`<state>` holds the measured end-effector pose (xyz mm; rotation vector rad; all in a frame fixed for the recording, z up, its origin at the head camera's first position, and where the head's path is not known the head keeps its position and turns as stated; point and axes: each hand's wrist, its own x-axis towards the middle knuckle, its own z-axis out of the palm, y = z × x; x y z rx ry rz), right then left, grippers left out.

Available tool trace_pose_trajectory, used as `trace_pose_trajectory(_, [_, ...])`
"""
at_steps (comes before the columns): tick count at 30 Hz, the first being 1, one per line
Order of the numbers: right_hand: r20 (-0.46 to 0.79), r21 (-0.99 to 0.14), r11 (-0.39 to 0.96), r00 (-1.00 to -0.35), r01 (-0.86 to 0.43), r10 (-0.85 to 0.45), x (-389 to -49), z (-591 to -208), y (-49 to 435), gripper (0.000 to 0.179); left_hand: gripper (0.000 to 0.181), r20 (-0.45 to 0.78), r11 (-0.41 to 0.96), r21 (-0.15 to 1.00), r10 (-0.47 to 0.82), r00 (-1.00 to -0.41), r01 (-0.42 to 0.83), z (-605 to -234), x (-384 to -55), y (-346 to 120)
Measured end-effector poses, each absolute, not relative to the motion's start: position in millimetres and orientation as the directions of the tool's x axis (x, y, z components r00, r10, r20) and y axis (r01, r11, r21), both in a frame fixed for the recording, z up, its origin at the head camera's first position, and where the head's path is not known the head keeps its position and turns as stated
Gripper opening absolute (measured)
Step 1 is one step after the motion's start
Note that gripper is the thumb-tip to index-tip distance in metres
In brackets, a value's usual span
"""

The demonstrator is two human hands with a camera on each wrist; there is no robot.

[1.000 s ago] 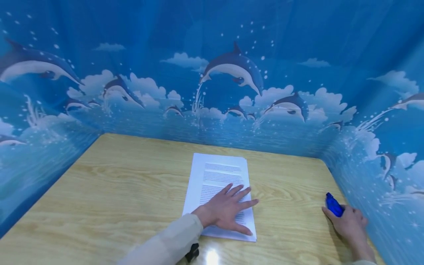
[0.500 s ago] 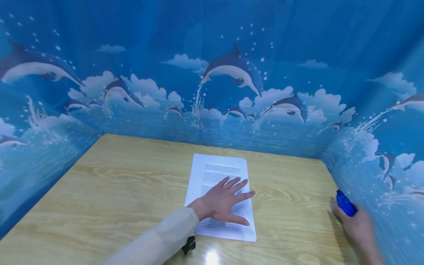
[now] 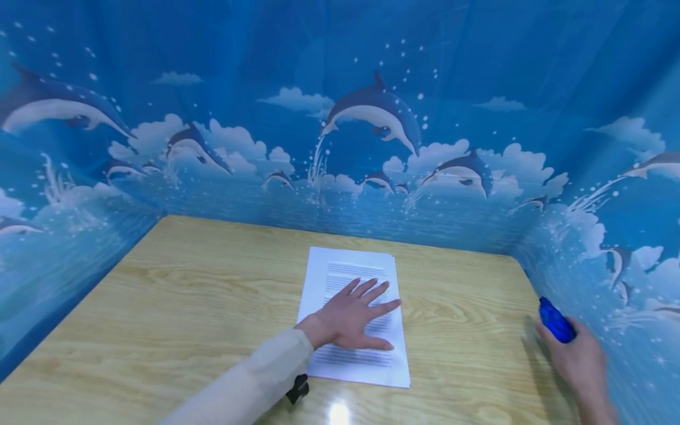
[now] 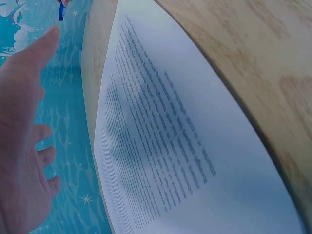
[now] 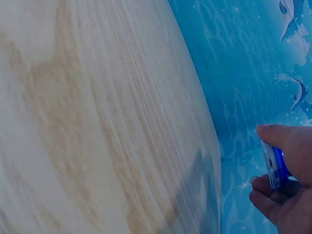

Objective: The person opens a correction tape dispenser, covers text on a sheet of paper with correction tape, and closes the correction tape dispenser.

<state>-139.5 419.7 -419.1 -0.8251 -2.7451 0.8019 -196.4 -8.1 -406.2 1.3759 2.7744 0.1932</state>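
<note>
My left hand (image 3: 347,316) is spread flat, palm down, over a stack of printed paper (image 3: 356,357). In the left wrist view a gap shows between that hand (image 4: 22,131) and the sheet (image 4: 234,161), where a soft shadow falls. At the table's right edge my right hand (image 3: 579,354) grips a small translucent blue correction tape (image 3: 556,321), its narrow dark tip facing away from me. The right wrist view shows the thumb on one side of the blue body (image 5: 277,168) and curled fingers on the other. Its rear part is hidden in the palm.
The wood-grain table (image 3: 212,295) carries the paper near its middle. A blue curtain printed with dolphins (image 3: 372,112) hangs close along the back and both sides. A black strap piece (image 3: 298,389) sits under the left wrist.
The right hand has lifted the correction tape off the table and shifted it slightly right. The left hand has slid a little up and left over the paper, which stays put.
</note>
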Motion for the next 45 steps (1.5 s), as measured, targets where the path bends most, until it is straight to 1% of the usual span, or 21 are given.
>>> trace_pose_trajectory(7, [0.007,-0.561,0.704,-0.848,0.435,0.529,-145,-416,409,0.092,0.08,-0.005,0.642,0.11,0.763,-0.646,0.758,-408,-201,-20])
trace_pose_trajectory(10, [0.003,-0.554,0.719,-0.863,0.419,0.505,-146,-415,404,0.094,0.08,-0.008,0.661,0.101,0.747,-0.664,0.743,-409,-203,-26])
trace_pose_trajectory(17, [0.056,-0.57,0.751,-0.897,0.332,0.439,-150,-410,391,0.088,0.08,-0.021,0.694,0.111,0.717,-0.697,0.711,-410,-205,-37])
trace_pose_trajectory(20, [0.056,-0.574,0.756,-0.906,0.315,0.42,-152,-409,383,0.088,0.079,-0.019,0.705,0.106,0.706,-0.708,0.701,-412,-206,-42])
trace_pose_trajectory(24, [0.103,-0.561,0.783,-0.917,0.266,0.386,-155,-410,374,0.084,0.079,-0.006,0.716,0.108,0.695,-0.719,0.69,-412,-207,-49])
trace_pose_trajectory(27, [0.159,-0.56,0.803,-0.926,0.201,0.343,-156,-411,366,0.079,0.079,-0.002,0.723,0.114,0.686,-0.727,0.682,-412,-208,-53])
trace_pose_trajectory(32, [0.19,-0.589,0.798,-0.937,0.131,0.294,-160,-411,351,0.079,0.079,0.006,0.734,0.115,0.674,-0.739,0.67,-413,-210,-61])
trace_pose_trajectory(40, [0.198,-0.609,0.79,-0.949,0.076,0.244,-167,-410,323,0.078,0.079,0.009,0.758,0.148,0.642,-0.767,0.636,-417,-211,-73])
trace_pose_trajectory(45, [0.176,-0.63,0.774,-0.959,0.064,0.222,-172,-405,300,0.081,0.079,0.013,0.779,0.149,0.614,-0.789,0.609,-419,-210,-81])
